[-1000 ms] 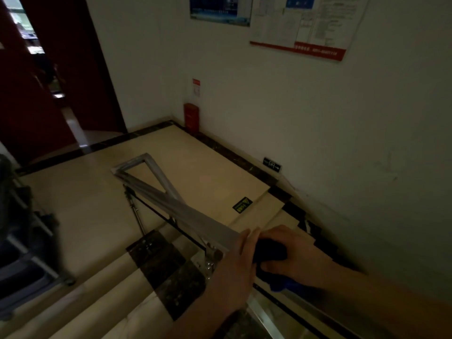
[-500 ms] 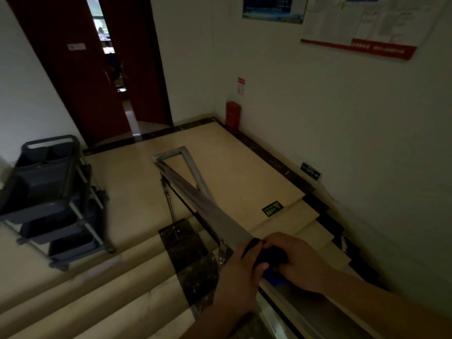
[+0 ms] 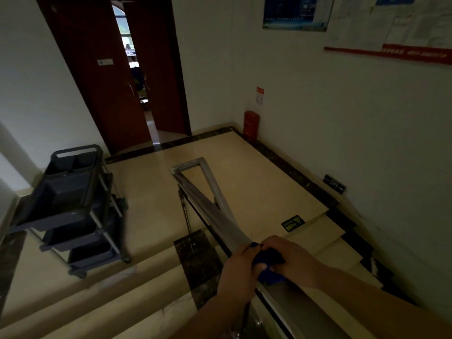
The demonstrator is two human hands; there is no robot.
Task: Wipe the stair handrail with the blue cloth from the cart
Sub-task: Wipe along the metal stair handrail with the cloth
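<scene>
1. Both hands are on the stair handrail (image 3: 210,214), and the blue cloth (image 3: 267,267) is pressed on top of the rail between them. The left hand (image 3: 238,270) is curled over the near left side of the cloth, and the right hand (image 3: 293,263) is closed over its right side. Both hands are shut on the cloth; only a dark blue fold shows between the fingers, and a small corner hangs out just below the right hand.

2. What has changed: compared with one second ago, the view has turned to the left. The grey cart (image 3: 73,209), which was only a blurred edge to the left of the handrail, is now fully visible on the landing, well apart from the rail. The dark red door (image 3: 115,77) beyond the far end of the handrail is now also in view.

3. The hands themselves have hardly moved along the handrail. They sit at nearly the same place, near the point where the rail meets the top steps, with the long sloped part of the rail ahead of them.

4. What this means, in my judgement: the cloth is already taken from the cart and laid on the rail, so the fetching step is finished. The wiping stroke looks to be only at its start or in a pause, and most of the handrail toward the far corner probably remains to wipe.
</scene>
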